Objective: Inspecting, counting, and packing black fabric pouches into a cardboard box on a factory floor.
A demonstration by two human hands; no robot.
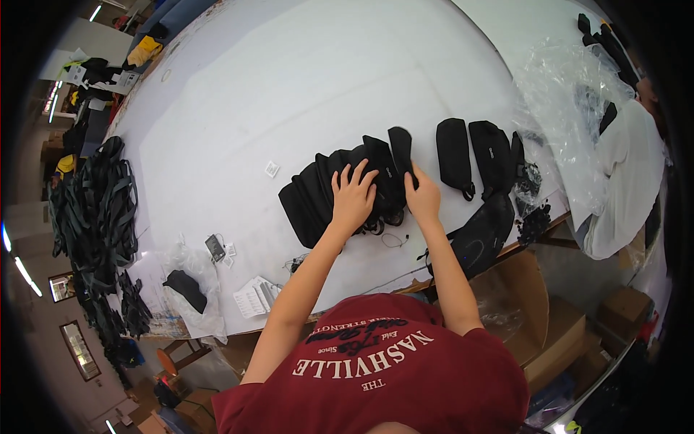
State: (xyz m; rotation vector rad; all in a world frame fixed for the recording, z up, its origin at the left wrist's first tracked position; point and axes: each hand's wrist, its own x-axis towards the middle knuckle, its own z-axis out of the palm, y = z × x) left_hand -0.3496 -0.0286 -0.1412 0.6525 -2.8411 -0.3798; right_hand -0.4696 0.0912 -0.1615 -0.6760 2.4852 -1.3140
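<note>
A row of overlapping black fabric pouches [309,206] lies across the middle of the white table. My left hand [353,197] rests flat on the row with fingers spread. At the row's right end, my right hand [424,197] pinches the edge of a slim black pouch [400,150], which stands tilted against the others. Its thumb is toward the row; part of the pouch is hidden behind the fingers. To the right lie a separate black pouch [454,155] and another black pouch [491,158] beside it. A larger black bag [486,233] sits nearer the table edge.
Dark straps [97,210] hang in a tangled heap at the far left. Clear plastic wrapping [567,101] covers the right side. White printed sheets [253,298], a small dark device [215,248] and a plastic bag [206,271] lie front left. A cardboard box [531,289] stands below the table's front edge.
</note>
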